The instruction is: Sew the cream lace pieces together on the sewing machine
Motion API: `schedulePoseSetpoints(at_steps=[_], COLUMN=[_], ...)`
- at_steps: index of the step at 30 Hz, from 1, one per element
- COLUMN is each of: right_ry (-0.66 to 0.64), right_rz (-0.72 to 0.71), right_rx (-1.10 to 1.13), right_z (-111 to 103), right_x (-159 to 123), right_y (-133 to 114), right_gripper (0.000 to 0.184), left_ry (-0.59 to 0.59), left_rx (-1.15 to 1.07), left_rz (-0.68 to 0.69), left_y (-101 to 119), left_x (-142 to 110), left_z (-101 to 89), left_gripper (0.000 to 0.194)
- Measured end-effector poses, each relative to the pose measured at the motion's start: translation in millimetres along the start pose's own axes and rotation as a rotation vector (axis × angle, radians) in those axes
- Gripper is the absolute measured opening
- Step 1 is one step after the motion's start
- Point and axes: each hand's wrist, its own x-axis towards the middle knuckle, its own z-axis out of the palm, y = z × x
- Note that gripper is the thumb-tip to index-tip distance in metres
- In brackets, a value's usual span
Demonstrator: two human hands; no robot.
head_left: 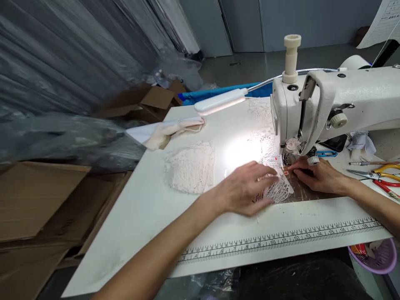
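Note:
White lace fabric [278, 189] lies under the needle area of a white sewing machine [286, 112], and more of it spreads behind along the table. My left hand [250, 187] rests on the lace with its fingers stretched apart, slightly blurred. Close to the presser foot [290, 159], my right hand [320, 177] has its thumb and forefinger drawn together at the lace's edge. Whatever those fingertips pinch is too small to make out. Small red marks show on the fabric beside the foot. A separate cream lace piece [190, 166] lies to the left.
A lamp [220, 102] lights the white table [140, 216], which has a printed ruler [281, 241] along its front. Scissors [371, 174] and yellow- and red-handled tools lie right. Folded cloth [175, 131] sits at the left edge. Cardboard boxes [40, 200] and a purple basket [375, 262] stand around.

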Motion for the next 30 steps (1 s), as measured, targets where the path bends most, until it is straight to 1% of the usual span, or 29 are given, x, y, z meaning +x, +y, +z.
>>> schedulePoseSetpoints(at_steps=[1, 2, 3, 4, 7, 9, 10, 12, 14, 17, 19, 21, 23, 24, 27, 29, 30], right_ry=[0.016, 0.036, 0.055, 0.067, 0.065, 0.052, 0.053, 0.062, 0.071, 0.087, 0.122, 0.159, 0.186, 0.199, 0.205, 0.15, 0.113], right_rz=[0.001, -0.014, -0.045, -0.089, -0.235, -0.291, -0.297, -0.271, -0.229, -0.209, -0.181, -0.113, -0.06, -0.056, -0.141, -0.219, -0.253], right_rx=[-0.021, -0.049, -0.083, -0.121, -0.228, -0.28, -0.299, -0.321, -0.321, -0.242, -0.129, -0.018, 0.084, 0.134, 0.246, 0.233, 0.196], right_z=[3, 6, 8, 10, 14, 18, 19, 23, 25, 25, 23, 19, 15, 13, 10, 11, 12], right_x=[1, 1, 1, 1, -1, -2, -2, -2, -1, -1, -3, -5, -9, -10, -15, -17, -17], right_y=[1, 1, 0, -1, -6, -10, -11, -14, -16, -15, -11, -6, -3, -3, -8, -14, -17], right_gripper=[0.034, 0.035, 0.036, 0.037, 0.041, 0.04, 0.038, 0.034, 0.033, 0.035, 0.038, 0.039, 0.036, 0.034, 0.029, 0.029, 0.03], left_ry=[-0.035, -0.052, -0.045, -0.014, 0.157, 0.225, 0.23, 0.195, 0.151, 0.123, 0.161, 0.225, 0.269, 0.279, 0.308, 0.347, 0.366], left_rx=[-0.032, -0.034, -0.021, -0.007, -0.025, -0.06, -0.064, -0.042, 0.003, 0.06, 0.048, -0.01, -0.091, -0.131, -0.202, -0.195, -0.169], left_rz=[0.02, 0.026, 0.016, 0.004, -0.027, -0.038, -0.048, -0.061, -0.051, -0.029, -0.039, -0.055, -0.091, -0.12, -0.212, -0.232, -0.221], left_y=[8, 14, 18, 18, 13, 9, 8, 9, 11, 12, 12, 11, 10, 10, 10, 13, 15], left_x=[-2, -4, -6, -7, -10, -11, -11, -10, -10, -9, -8, -7, -7, -7, -8, -7, -6], left_z=[1.5, 4.0, 7.4, 11.2, 21.6, 25.3, 25.9, 25.2, 23.5, 22.6, 23.8, 25.8, 27.7, 28.4, 28.5, 27.2, 26.3], left_gripper=[0.026, 0.019, 0.014, 0.014, 0.016, 0.014, 0.011, 0.006, 0.009, 0.014, 0.016, 0.015, 0.015, 0.016, 0.016, 0.015, 0.015])
